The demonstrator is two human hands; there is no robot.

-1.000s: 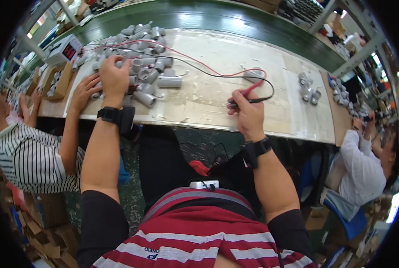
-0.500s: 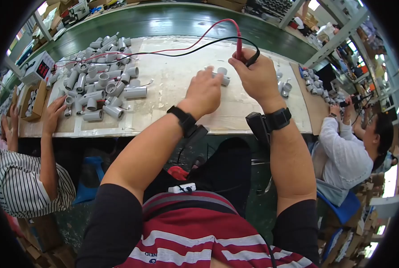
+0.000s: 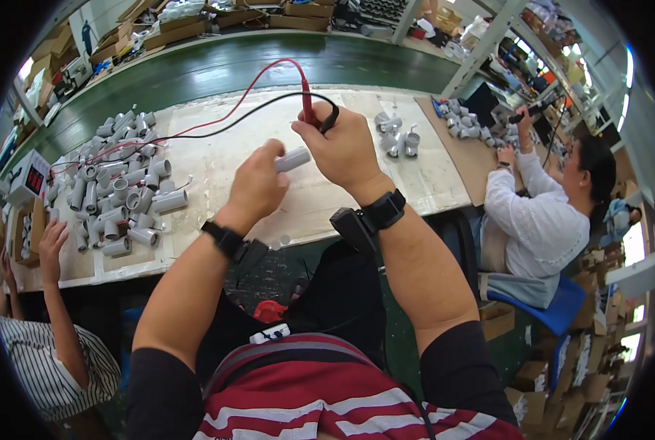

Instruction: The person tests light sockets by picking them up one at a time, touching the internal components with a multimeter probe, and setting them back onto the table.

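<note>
My left hand (image 3: 257, 183) is closed on a grey plastic tube-shaped fitting (image 3: 293, 159), whose far part sticks out past the fingers toward my right hand. Motion slightly blurs those fingers. In my right hand (image 3: 344, 150) are a red test probe (image 3: 307, 103) and a black test probe (image 3: 330, 119), held together; their tips are hidden by the hand. A red lead (image 3: 239, 105) and a black lead (image 3: 232, 125) arch left across the white-topped table (image 3: 210, 165) toward a small box-shaped meter (image 3: 28, 178) with a red display.
Many grey fittings (image 3: 114, 191) are heaped at left, beside a cardboard box (image 3: 30, 235). Several more fittings (image 3: 399, 136) stand right of my right hand. A striped-shirted person's hand (image 3: 51, 246) is by the heap; a white-sleeved person (image 3: 536, 213) sits at right.
My view has turned to the right, so the table appears shifted left. My left hand has closed on the grey fitting and holds it. The right hand still grips both probes.
</note>
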